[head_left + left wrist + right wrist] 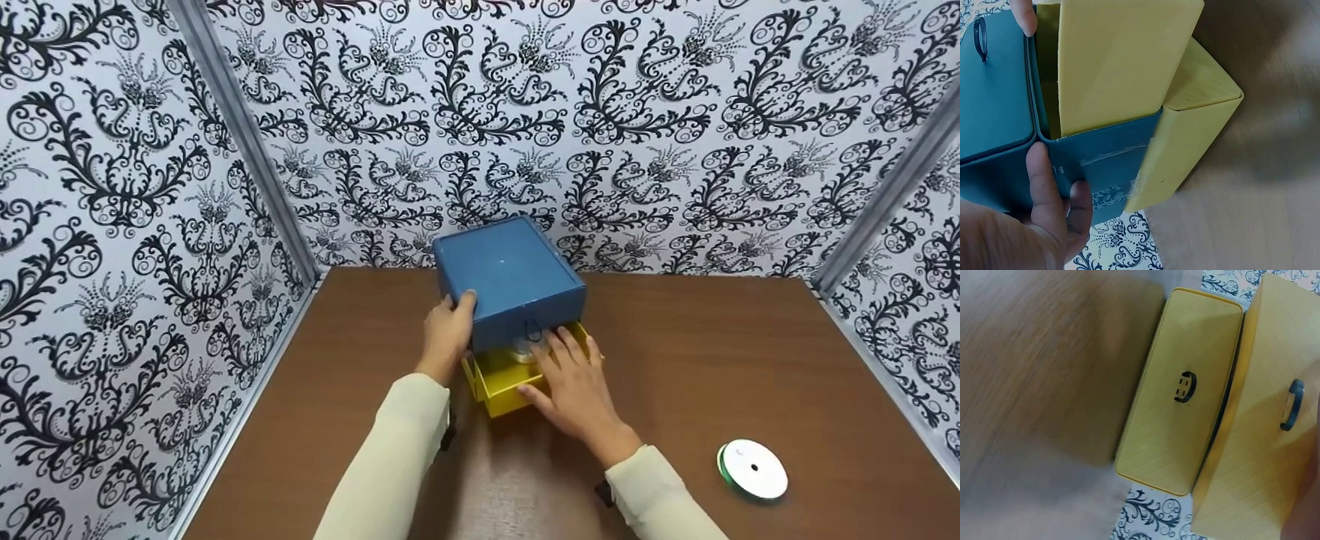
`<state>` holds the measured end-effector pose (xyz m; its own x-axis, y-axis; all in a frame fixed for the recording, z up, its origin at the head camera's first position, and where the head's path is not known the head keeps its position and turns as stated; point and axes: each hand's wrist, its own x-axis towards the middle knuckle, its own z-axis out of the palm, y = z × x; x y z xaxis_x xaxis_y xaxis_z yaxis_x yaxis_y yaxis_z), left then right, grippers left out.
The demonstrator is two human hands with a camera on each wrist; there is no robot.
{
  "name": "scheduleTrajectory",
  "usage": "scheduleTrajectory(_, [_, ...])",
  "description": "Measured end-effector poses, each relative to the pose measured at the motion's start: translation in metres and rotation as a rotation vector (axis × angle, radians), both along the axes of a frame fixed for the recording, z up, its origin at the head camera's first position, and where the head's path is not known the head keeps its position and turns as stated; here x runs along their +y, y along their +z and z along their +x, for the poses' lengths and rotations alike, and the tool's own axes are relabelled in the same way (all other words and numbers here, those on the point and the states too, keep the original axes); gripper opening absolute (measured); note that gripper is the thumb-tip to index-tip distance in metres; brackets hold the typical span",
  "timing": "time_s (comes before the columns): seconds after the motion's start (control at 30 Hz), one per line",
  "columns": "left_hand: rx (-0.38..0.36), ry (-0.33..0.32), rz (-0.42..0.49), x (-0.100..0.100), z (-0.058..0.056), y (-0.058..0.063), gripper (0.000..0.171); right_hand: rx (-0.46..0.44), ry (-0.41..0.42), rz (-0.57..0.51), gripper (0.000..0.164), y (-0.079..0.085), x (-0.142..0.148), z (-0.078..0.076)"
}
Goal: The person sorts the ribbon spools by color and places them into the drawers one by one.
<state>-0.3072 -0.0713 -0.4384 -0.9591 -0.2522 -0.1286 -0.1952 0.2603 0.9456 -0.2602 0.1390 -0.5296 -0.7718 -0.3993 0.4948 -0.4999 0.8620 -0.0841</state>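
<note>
The drawer box (514,262) on the tabletop (712,360) looks light and stiff; the left hand (448,330) clasps its side, well placed for steadying. The right hand (576,390), fingers spread, is at the jutting yellow drawer (510,400), whose handle (1296,405) suits pulling.

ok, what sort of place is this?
Probably a purpose-built work booth, maybe for recording, rather than a lived-in room: black-and-white scroll-patterned panels and gray corner posts stand behind and beside a brown wood-grain tabletop.
</note>
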Motion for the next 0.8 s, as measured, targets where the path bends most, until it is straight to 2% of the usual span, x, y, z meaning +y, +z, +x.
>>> scheduleTrajectory(0.17, [0.003,0.000,-0.011,0.001,-0.001,0.001,0.075,-0.032,0.005,0.032,0.071,0.006,0.005,0.010])
scheduleTrajectory(0.57, [0.004,-0.016,-0.025,0.001,0.000,0.002,0.075,-0.147,0.028,0.064,0.075,0.012,0.022,0.047])
scheduleTrajectory(0.8, [-0.002,-0.015,-0.019,0.001,0.002,0.002,0.076,-0.190,0.023,0.052,0.077,0.009,0.023,0.051])
